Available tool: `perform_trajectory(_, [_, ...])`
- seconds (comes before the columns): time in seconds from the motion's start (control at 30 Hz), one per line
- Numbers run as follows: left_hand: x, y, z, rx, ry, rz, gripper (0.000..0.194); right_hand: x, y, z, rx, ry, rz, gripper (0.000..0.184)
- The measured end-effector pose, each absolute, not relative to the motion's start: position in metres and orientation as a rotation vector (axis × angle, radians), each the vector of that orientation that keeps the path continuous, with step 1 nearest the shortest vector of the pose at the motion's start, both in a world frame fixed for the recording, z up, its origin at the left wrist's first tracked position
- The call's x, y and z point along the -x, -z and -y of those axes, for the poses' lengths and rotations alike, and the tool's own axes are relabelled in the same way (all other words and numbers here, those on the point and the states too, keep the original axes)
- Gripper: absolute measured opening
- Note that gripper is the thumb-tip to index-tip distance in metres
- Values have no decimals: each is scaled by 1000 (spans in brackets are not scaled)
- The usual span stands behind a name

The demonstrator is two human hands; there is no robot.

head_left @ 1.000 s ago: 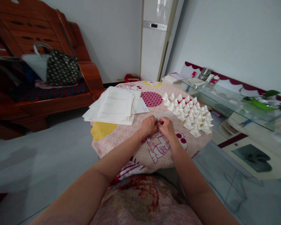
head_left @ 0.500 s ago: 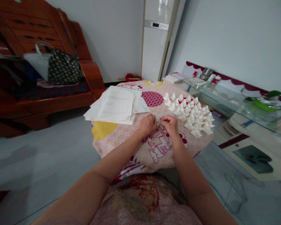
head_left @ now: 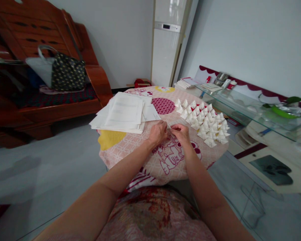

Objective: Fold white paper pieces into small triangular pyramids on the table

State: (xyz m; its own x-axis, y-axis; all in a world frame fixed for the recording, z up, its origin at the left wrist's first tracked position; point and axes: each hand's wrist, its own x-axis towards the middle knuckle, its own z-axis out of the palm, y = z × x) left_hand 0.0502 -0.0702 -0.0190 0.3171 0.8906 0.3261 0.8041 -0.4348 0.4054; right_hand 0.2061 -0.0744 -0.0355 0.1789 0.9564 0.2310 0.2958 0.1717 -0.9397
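Over the counter (head_left: 137, 147), head view: I have the left hand (head_left: 158, 133) and right hand (head_left: 181, 133) close together.
Both curl inward; I cannot tell what they grip. Folded papers (head_left: 206, 122) line the right edge, paper sheets (head_left: 125, 112) the left.

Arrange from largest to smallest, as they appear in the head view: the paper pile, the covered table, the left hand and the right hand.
1. Covered table
2. Paper pile
3. Left hand and right hand: they look alike in size, so I do not rank them.
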Motion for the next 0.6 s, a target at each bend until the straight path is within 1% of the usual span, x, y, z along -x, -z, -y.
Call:
perform_trajectory(0.13, [-50,18,71,-2399,-757,-1568,19,-207,34,77,1394,-815,1308,20])
perform_trajectory(0.43, [-51,20,71,-2467,-702,-1489,19,-211,43,74,1461,-816,1248,29])
perform_trajectory(0.5, [-51,21,70,-2491,-697,-1474,21,-211,42,74,1513,-792,1267,27])
perform_trajectory(0.6, [-50,23,69,-2487,-715,-1491,21,-212,39,74,1608,-708,1352,18])
